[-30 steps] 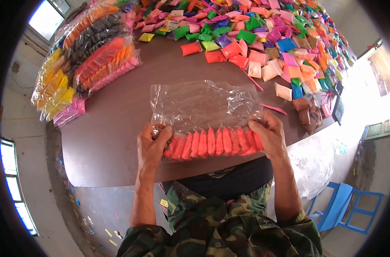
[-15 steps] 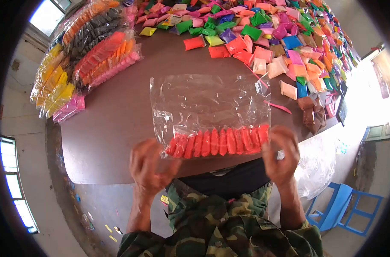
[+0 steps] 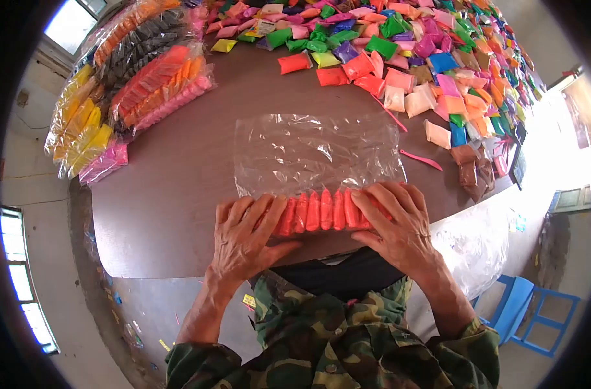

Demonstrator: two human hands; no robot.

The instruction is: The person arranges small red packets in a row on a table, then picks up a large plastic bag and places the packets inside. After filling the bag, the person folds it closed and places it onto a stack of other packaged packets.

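Note:
A clear plastic bag (image 3: 315, 146) lies on the table near its front edge, its unfilled part spread flat toward the far side. Inside its near end is a row of red packets (image 3: 326, 211), standing side by side. My left hand (image 3: 250, 235) is closed over the left end of the row, fingers on top and thumb at the near side. On the right end, my right hand (image 3: 399, 223) grips the same row in the same way. Both hands hide the outer packets.
Loose colored packets (image 3: 379, 48) are heaped at the back and right of the brown table (image 3: 159, 214). Filled bags (image 3: 156, 87) are stacked at the back left. Two pink plastic tools (image 3: 420, 160) lie right of the bag. A blue stool (image 3: 525, 314) is on the floor at right.
Both hands have moved inward from beside the bag onto the ends of the red row. The packets are squeezed closer together, and the bag's far part lies flatter.

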